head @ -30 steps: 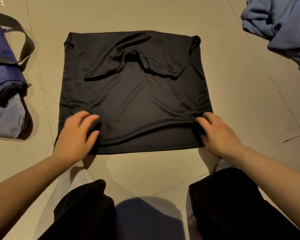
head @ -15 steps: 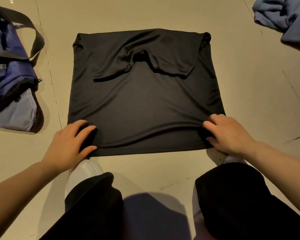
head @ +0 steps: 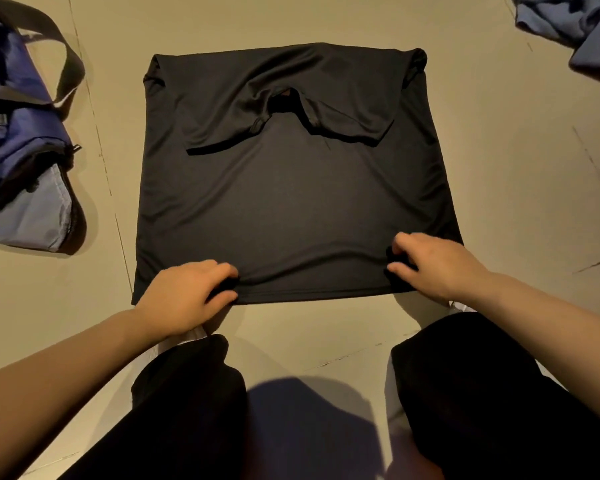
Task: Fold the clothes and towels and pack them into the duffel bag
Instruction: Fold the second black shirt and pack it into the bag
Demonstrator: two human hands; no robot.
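Two hands on the hem now, both pinching fabric.

L→R:
- Duffel bag (head: pixel 21 174), blue, far left on the floor, well apart from the shirt. Mouth looks open toward the shirt, strap looped up top. Can't see what's inside, if anything.
- Left hand (head: pixel 182 299): on the near-left part of the hem of the black shirt (head: pixel 291 202), thumb + fingers curled w/ cloth bunched between them. Vs 1 s ago it's moved inboard from the corner, and the grip looks tighter.
- Shirt: flat on the tile floor (head: pixel 499 202), centre of view, both sleeves folded in across the upper body. Roughly rectangular.
- Right hand (head: pixel 437 265): near-right part of the hem, fingers hooked into a small bunch of fabric. Also shifted inboard a bit vs 1 s ago.
- Blue garment (head: pixel 568 26): crumpled, top-right corner, not folded yet.

Read: the change = hands went from resting at the edge to gripping it. Prob next is lifting the hem and folding it up toward the collar. Fabric looks slick/thin, may slide or wrinkle during the fold. Task is early: no folded item visibly packed, 1 more garment waiting.
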